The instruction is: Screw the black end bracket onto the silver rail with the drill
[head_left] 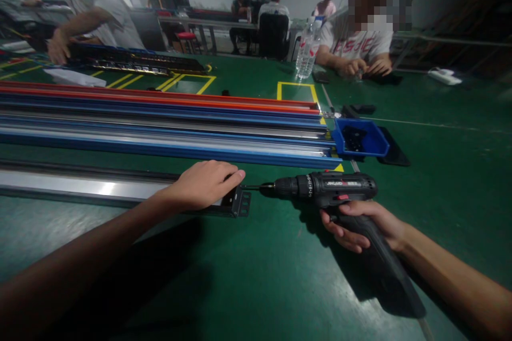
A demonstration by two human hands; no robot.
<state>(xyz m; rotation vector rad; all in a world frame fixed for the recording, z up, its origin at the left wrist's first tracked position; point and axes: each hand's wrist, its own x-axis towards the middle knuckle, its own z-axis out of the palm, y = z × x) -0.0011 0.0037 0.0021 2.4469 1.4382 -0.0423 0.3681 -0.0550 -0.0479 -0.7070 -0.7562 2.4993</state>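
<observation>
My right hand (352, 226) is wrapped round the handle of a black cordless drill (344, 185), its index finger by the trigger. The drill's long thin bit points left and reaches the black end bracket (242, 203) of a long metal rail (100, 184). Over the right end of this rail lies my left hand (208, 185), closed round it from above, with the thumb side near the bracket. The far fingertips of that hand are partly hidden behind the rail.
Beyond lie several long blue rails (240, 152) and an orange one (200, 98). A blue bin (370, 141) holds small black parts at their right end. Water bottles (306, 50) stand farther back. Two co-workers' hands (362, 67) (60, 48) are across the green table (264, 277).
</observation>
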